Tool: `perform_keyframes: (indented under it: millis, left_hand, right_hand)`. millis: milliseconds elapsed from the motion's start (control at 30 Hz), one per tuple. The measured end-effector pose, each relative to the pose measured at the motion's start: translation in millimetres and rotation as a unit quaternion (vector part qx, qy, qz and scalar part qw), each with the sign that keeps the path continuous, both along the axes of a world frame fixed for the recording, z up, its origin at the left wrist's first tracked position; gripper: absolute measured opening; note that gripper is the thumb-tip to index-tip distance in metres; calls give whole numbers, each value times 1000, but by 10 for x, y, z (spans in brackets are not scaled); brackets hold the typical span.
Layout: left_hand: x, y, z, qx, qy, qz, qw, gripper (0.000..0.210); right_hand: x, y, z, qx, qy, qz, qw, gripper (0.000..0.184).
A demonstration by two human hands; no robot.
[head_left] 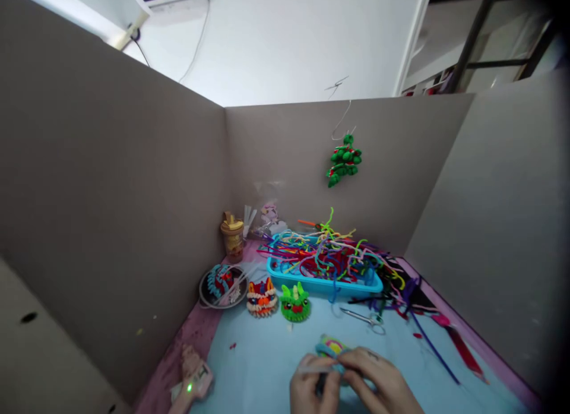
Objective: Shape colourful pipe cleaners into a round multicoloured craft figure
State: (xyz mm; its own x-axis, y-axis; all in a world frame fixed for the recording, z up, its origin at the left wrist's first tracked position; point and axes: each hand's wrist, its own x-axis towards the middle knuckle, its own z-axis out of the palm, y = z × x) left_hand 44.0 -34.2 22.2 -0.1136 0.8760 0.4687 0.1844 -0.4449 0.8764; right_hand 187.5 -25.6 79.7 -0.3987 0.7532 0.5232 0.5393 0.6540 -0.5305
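Note:
At the front of the blue table sheet, my left hand (312, 383) is closed, its fingers pinched near the tips of my right hand (378, 378). Between and just beyond them sits a small fuzzy craft piece (332, 346) in light blue, yellow and pink, partly covered by my fingers. A pale strip (316, 369) lies across the left fingers, and something dark shows below it. Fingers of the right hand are bent and pinched against the craft piece. Two finished-looking fuzzy animal heads, one orange and cream (261, 297), one green (294, 302), stand farther back.
A blue tray (325, 285) heaped with colourful pipe cleaners stands at the back. Scissors (363, 317) lie in front of it. A round bowl (222, 289), a lidded cup (233, 239) and a pink glue gun (196, 375) are leftward. Grey partitions (285, 158) enclose the table.

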Motion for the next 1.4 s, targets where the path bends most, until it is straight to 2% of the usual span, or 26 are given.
perform_keyframes:
  millis: [67,133,233,367,500,733,1200,1400]
  left_hand:
    - [-2,-49,95,30,-2,-17,999,24]
    - [-17,-101,165,25,-4,-10,1000,21]
    - [-39,-152,208,-67,-39,12,997,21]
    - [-38,-132,165,-128,-98,-19,987,24]
    - [-18,-88,107,-136,-115,-41,983,22]
    - [8,-111,114,-165,-157,-63,972,24]
    - [-27,-144,115,-153,-168,-51,972,28]
    - [-33,-132,76,-140,-165,-47,975,30]
  right_hand:
    - [23,-50,-8,7,6,-4,1000,18]
    - [16,-88,-11,-1,4,0,1000,20]
    - [-20,-125,-31,-14,12,-6,1000,21]
    - [-38,-140,-98,-9,29,-61,998,20]
    - [-20,-129,-187,3,12,-99,995,19]
    - [-52,-136,-294,51,-20,-136,989,15]
    - [-191,-228,-346,107,-15,-166,980,10]
    - [-257,-214,-422,169,-22,-198,965,12]
